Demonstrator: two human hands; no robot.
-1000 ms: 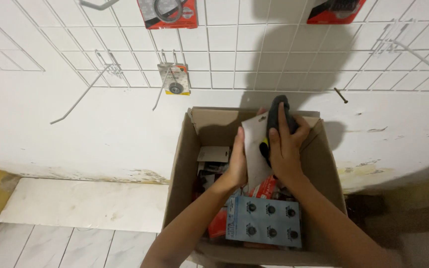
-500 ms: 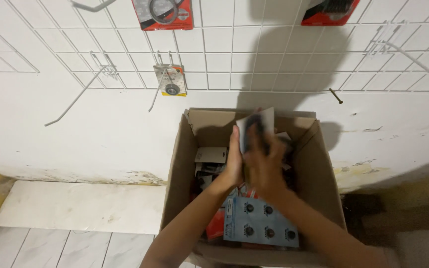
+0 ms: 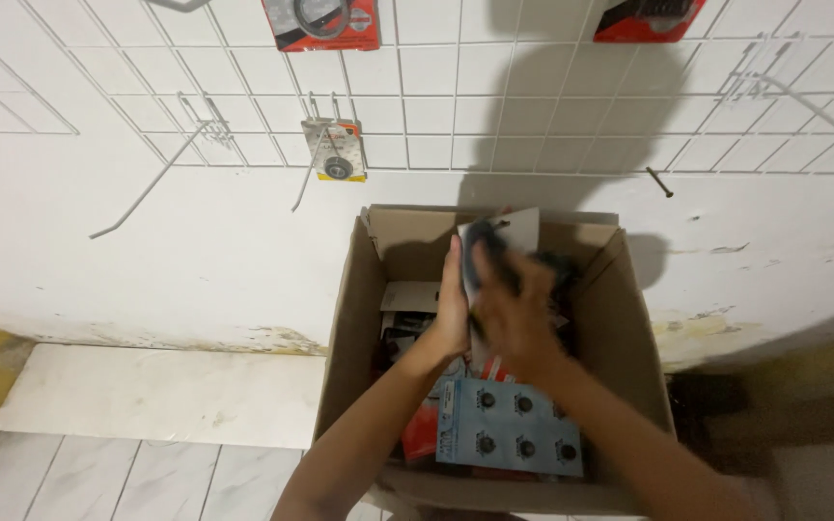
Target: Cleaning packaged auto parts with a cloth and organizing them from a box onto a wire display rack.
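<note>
Both hands inside open cardboard box point(image 3: 620, 328) against white wall. Left hand point(image 3: 453, 314) flat along the edge of a white carded pack point(image 3: 518, 232) at box's 12 o'clock, steadying it. Right hand point(image 3: 518, 318) blurred over the pack's dark item; grip unclear. Blue blister card point(image 3: 509, 429) at 6 o'clock. Wire grid point(image 3: 533, 87) above.

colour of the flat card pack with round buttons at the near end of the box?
Light blue card pack with dark round pieces; head view.
</note>
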